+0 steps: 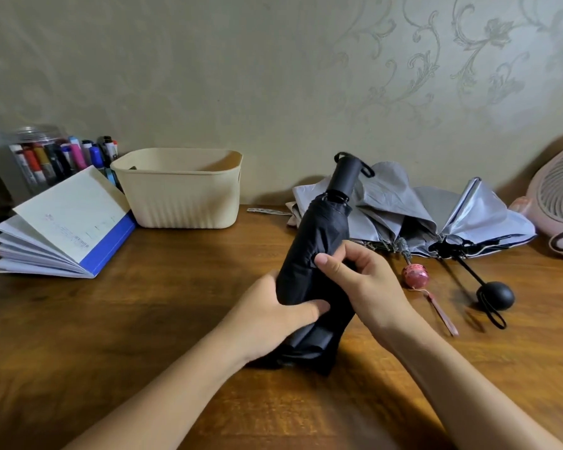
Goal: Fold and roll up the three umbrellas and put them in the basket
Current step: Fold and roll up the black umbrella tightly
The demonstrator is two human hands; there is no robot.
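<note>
My left grip (273, 306) and my right grip (364, 280) are bare hands. My left forearm (176, 391) and right forearm (462, 378) are bare as well, uncovered from the wrist down to the bottom edge of the view. Both arms are slim and smooth. The thumbnail (322, 259) on my right grip is short, rounded and plain.

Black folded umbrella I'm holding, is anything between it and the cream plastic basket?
Nothing visible. Only bare wooden table lies between the black folded umbrella, gripped by the left hand and right hand, and the cream ribbed plastic basket. The open blue-spined book sits left of the basket, off the path.
</note>
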